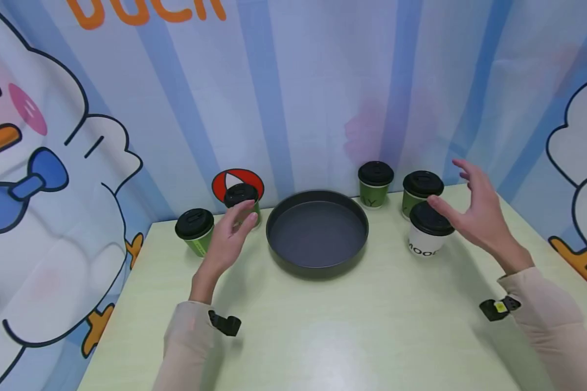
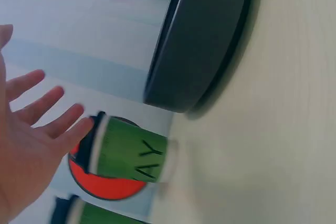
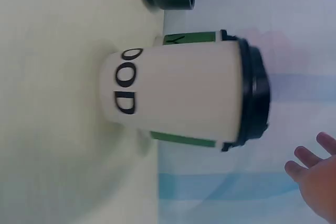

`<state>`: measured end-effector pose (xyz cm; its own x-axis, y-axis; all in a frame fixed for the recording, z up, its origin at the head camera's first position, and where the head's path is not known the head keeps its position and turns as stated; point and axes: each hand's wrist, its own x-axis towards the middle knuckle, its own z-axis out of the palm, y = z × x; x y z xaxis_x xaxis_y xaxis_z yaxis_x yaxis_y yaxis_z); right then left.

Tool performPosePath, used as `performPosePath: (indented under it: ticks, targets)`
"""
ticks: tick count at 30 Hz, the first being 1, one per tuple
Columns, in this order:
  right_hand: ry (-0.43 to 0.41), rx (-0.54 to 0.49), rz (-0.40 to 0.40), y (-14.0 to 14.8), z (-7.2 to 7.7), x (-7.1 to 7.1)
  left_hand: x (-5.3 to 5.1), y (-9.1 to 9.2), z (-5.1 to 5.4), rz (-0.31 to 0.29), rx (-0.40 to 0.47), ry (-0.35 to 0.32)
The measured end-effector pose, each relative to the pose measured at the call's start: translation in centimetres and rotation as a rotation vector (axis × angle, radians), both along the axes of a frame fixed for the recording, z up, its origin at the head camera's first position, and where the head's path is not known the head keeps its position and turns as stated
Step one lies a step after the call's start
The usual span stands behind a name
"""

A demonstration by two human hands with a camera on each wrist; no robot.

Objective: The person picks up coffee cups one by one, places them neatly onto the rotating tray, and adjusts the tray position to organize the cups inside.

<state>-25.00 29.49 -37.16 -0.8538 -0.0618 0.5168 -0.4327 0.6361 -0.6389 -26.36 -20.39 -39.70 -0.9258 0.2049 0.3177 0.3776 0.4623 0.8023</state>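
A dark round pan (image 1: 318, 231) stands mid-table near the back edge. Left of it are two green cups with black lids, one (image 1: 195, 231) at the far left and one (image 2: 128, 150) behind my left hand (image 1: 226, 239). That hand is raised, fingers spread and holding nothing. On the right, my right hand (image 1: 484, 220) hovers with thumb and fingers apart beside a white cup (image 1: 424, 239) with a black lid, which fills much of the right wrist view (image 3: 178, 87). Whether the thumb touches its lid cannot be told.
Behind the white cup stands a green cup (image 1: 416, 203), and another green cup (image 1: 373, 193) is between it and the pan. A striped blue curtain with cartoon ducks (image 1: 318, 98) hangs behind the pale table (image 1: 332, 331).
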Motion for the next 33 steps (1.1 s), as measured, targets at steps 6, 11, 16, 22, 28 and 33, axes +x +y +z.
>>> performPosePath:
  ticks: [6,11,16,22,28,33]
  targets:
    - [-0.107,-0.160,-0.006,1.2,-3.2,-0.1,-1.0,0.2,-2.9,-0.006,0.284,-0.246]
    - [-0.199,-0.194,-0.030,1.0,-5.3,0.0,-1.4,1.4,-5.0,0.034,0.447,-0.438]
    - [-0.229,-0.195,-0.050,0.5,-6.5,0.1,-1.7,2.6,-6.5,0.111,0.485,-0.519]
    - [-0.274,-0.177,-0.049,0.2,-7.1,0.0,-1.8,3.4,-7.5,0.187,0.490,-0.527]
    - [-0.329,-0.162,-0.055,0.3,-7.3,0.0,-1.7,3.9,-8.0,0.226,0.511,-0.516]
    - [-0.344,-0.170,-0.056,0.4,-7.6,0.0,-1.7,3.9,-8.2,0.228,0.539,-0.526]
